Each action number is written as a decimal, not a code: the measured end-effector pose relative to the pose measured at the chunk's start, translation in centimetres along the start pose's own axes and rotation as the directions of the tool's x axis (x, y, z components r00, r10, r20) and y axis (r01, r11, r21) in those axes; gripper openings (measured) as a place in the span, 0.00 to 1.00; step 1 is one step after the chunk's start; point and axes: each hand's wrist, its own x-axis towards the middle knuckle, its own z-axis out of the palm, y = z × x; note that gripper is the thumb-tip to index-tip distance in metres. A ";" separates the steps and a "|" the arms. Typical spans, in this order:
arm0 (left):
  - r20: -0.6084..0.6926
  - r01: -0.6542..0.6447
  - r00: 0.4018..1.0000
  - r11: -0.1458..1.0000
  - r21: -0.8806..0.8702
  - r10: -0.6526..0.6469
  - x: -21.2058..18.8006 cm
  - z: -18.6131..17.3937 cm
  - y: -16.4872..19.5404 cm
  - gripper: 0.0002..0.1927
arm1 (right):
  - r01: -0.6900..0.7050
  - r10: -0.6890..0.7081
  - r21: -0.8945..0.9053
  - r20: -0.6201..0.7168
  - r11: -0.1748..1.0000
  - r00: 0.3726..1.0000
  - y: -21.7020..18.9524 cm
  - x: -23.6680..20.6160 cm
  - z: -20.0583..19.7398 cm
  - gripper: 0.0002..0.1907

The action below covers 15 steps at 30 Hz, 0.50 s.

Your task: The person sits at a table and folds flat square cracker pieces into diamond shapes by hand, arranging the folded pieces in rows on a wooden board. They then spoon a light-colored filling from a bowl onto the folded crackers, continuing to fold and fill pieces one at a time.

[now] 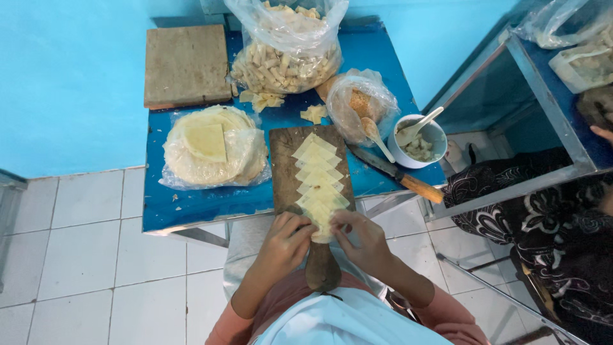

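Observation:
A long wooden cutting board (285, 152) lies on the blue table (191, 204), its near end sticking out over the edge toward me. A row of overlapping pale yellow dough squares (317, 176) runs down the board. My left hand (285, 241) and my right hand (360, 239) both pinch the nearest dough square (322, 230) from either side with their fingertips.
A stack of round dough sheets (214, 147) in plastic lies left of the board. Behind are a square wooden block (185, 64) and a bag of rolled pieces (287, 48). Right of the board: a bag with a spoon (361, 105), a white bowl (435, 137), a knife (396, 172). Another person (549, 211) sits at right.

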 end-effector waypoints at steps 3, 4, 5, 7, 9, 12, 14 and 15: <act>-0.002 0.001 1.000 1.000 -0.007 -0.001 0.1 0.0 0.0 0.13 | -0.089 0.090 -0.016 0.083 0.996 0.992 -0.3 0.2 -1.1 0.25; 0.003 0.001 1.000 1.000 -0.005 -0.001 0.0 0.0 0.0 0.13 | -0.103 0.107 -0.039 0.110 0.994 0.988 -0.4 0.1 -1.5 0.26; 0.007 -0.001 1.000 1.000 -0.003 0.001 0.0 0.0 0.0 0.13 | 0.001 0.014 -0.110 0.138 0.994 0.990 -0.4 0.1 -1.8 0.27; 0.009 0.007 1.000 1.000 0.000 -0.007 0.1 0.0 0.0 0.13 | 0.213 -0.163 -0.237 0.213 0.948 0.963 -0.4 0.2 -2.2 0.29; 0.012 0.010 1.000 1.000 -0.001 -0.010 0.0 0.0 0.1 0.13 | 0.264 -0.207 -0.257 0.228 0.930 0.952 -0.2 0.2 -2.0 0.29; 0.002 0.003 1.000 1.000 -0.001 -0.003 0.1 0.1 0.0 0.13 | 0.303 -0.253 -0.268 0.205 0.915 0.945 0.2 0.2 -1.6 0.26; -0.003 0.008 1.000 1.000 0.000 -0.008 0.1 0.1 0.0 0.12 | 0.303 -0.262 -0.255 0.181 0.919 0.948 0.4 0.1 -1.6 0.23; -0.002 0.008 1.000 1.000 0.001 -0.008 0.1 0.1 0.1 0.12 | 0.298 -0.262 -0.246 0.171 0.922 0.950 0.5 0.0 -1.5 0.22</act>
